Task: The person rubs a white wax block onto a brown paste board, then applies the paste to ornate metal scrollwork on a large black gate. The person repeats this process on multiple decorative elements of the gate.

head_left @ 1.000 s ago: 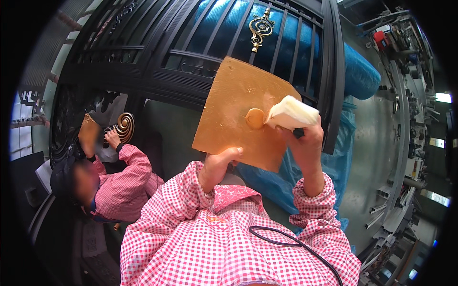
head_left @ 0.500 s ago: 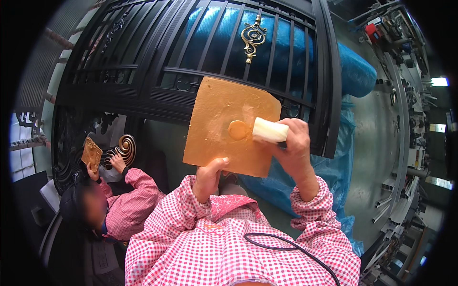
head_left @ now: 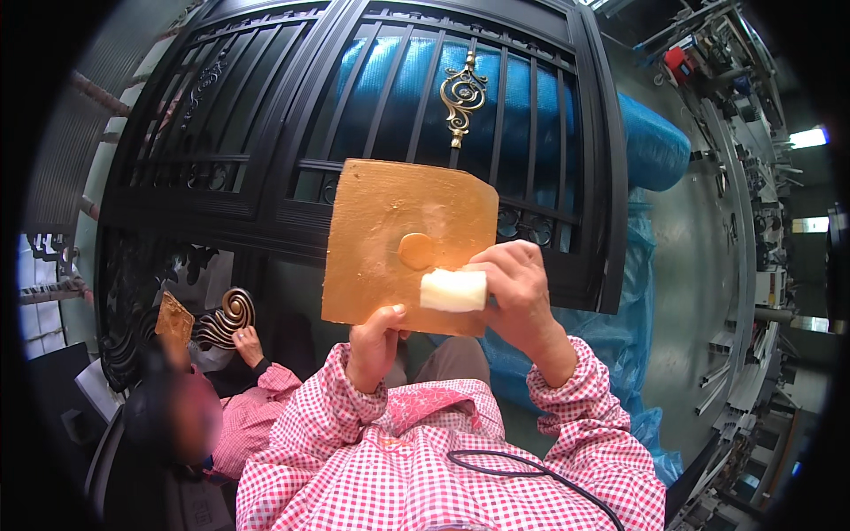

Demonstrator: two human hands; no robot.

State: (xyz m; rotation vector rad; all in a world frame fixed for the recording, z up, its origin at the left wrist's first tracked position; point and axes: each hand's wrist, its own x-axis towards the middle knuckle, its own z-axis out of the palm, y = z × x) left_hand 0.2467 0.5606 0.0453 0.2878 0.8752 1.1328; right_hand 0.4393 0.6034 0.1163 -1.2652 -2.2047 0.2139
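Note:
My left hand [head_left: 375, 347] grips the lower edge of a square board [head_left: 372, 212] coated in gold paint, thumb on top and fingers underneath. A small round puddle of gold paint [head_left: 414, 251] lies near the board's middle. My right hand [head_left: 518, 296] is closed round a pale cream sponge block [head_left: 453, 291] at the board's lower right. The sponge lies just below and right of the puddle and seems to touch the painted surface. Beyond the board is a black metal gate [head_left: 276, 168] with a gold scroll ornament [head_left: 463, 96] between its bars.
At the left, a co-worker in a pink checked sleeve [head_left: 251, 416] holds a smaller gold-smeared board [head_left: 175, 320] beside a gold-edged scroll [head_left: 232, 314]. Blue plastic wrap [head_left: 657, 146] lies behind and right of the gate. Metal lengths [head_left: 715, 376] lie along the far right.
The sponge has moved left and down, from right of the paint puddle to below it. The board has shifted slightly left. The co-worker's hand has moved lower along the scroll.

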